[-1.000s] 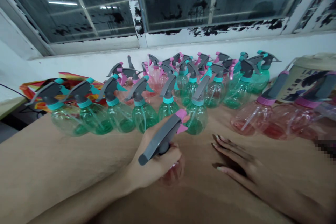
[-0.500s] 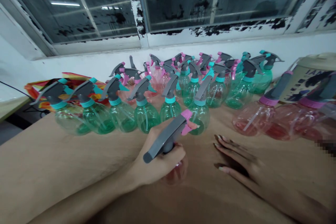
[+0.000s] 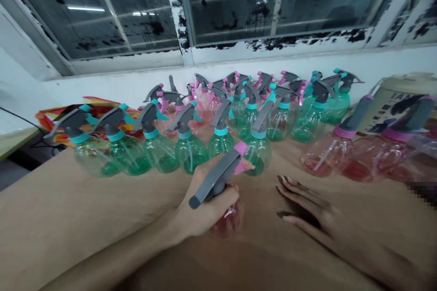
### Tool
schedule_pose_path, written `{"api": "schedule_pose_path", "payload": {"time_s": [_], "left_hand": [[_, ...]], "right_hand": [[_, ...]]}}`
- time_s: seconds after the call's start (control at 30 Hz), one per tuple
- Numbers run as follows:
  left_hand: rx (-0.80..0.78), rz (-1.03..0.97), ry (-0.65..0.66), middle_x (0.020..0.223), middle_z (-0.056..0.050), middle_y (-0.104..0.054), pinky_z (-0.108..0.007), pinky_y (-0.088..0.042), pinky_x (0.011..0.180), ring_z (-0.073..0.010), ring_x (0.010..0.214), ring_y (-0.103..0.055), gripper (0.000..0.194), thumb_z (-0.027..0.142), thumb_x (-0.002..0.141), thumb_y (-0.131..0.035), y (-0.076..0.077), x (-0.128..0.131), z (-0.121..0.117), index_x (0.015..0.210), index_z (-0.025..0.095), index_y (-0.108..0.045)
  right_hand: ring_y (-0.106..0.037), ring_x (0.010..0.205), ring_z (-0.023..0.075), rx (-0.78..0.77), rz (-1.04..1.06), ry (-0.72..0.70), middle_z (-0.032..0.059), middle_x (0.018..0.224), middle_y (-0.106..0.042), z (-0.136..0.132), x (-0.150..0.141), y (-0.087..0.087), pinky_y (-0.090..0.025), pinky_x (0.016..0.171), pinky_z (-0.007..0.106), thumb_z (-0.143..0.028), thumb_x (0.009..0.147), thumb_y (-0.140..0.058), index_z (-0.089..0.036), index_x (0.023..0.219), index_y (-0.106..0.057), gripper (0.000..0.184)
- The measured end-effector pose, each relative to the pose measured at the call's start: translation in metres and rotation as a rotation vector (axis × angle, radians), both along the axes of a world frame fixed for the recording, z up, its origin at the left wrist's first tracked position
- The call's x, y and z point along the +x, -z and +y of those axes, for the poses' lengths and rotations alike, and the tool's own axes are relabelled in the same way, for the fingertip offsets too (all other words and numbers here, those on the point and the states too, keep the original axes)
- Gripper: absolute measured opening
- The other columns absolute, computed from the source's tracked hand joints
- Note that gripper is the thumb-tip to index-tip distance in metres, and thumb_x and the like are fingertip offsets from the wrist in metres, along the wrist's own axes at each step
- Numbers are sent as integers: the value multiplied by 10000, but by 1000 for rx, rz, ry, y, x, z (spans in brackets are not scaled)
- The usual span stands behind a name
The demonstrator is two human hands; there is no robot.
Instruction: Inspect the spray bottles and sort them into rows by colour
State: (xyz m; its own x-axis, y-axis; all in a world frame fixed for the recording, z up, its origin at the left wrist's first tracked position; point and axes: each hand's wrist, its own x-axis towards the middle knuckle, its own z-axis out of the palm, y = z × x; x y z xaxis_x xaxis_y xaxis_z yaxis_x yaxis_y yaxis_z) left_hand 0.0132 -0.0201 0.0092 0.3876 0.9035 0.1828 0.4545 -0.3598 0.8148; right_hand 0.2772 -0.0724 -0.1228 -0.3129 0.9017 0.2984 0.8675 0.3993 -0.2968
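Observation:
In the head view, my left hand (image 3: 205, 204) is wrapped round the neck of a pink spray bottle (image 3: 228, 225) with a grey and pink trigger head. One finger lies at its pink trigger; the hand hides much of the bottle. My right hand (image 3: 314, 213) rests on the table (image 3: 102, 223) to the right, fingers stretched out and holding nothing. Just beyond my left hand stands a front row of green spray bottles, among them one green spray bottle (image 3: 257, 154) close to the held trigger head.
More pink and green bottles crowd behind, against the white wall (image 3: 119, 84). Several pink spray bottles (image 3: 326, 154) stand at the right, near a printed beige container (image 3: 392, 100). A red and yellow bag (image 3: 99, 104) lies at the back left. Windows (image 3: 273, 4) are above.
Both hands keep nearly the same places and my left hand still grips the pink spray bottle. The view has shifted slightly.

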Motion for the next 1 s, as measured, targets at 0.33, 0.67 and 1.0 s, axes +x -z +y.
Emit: {"api": "schedule_pose_path", "payload": {"time_s": [0.33, 0.67, 1.0], "left_hand": [[160, -151, 37, 562, 62, -420, -240, -454, 543, -117, 514, -439, 89, 214, 757, -495, -2, 7, -3, 676, 227, -461], [122, -212, 141, 926, -28, -661, -316, -523, 713, -163, 730, -631, 363, 321, 818, -582, 24, 39, -7, 1159, 219, -506], [179, -187, 295, 1311, -80, -502, -442, -406, 979, -257, 1156, -502, 728, 339, 736, -689, 24, 78, -8, 1346, 246, -303]], "right_hand": [[-467, 1224, 222, -68, 110, -16, 41, 1364, -483, -7, -27, -24, -428, 990, 424, -439, 871, -484, -277, 1338, -393, 502], [-622, 919, 269, 32, 284, 62, 101, 1043, -634, -19, -88, -68, -537, 687, 403, -581, 691, -636, -186, 1207, -418, 686], [-575, 905, 260, 212, 238, 209, 108, 980, -606, -26, -50, -69, -493, 728, 413, -527, 789, -547, -180, 1040, -504, 430]]}}
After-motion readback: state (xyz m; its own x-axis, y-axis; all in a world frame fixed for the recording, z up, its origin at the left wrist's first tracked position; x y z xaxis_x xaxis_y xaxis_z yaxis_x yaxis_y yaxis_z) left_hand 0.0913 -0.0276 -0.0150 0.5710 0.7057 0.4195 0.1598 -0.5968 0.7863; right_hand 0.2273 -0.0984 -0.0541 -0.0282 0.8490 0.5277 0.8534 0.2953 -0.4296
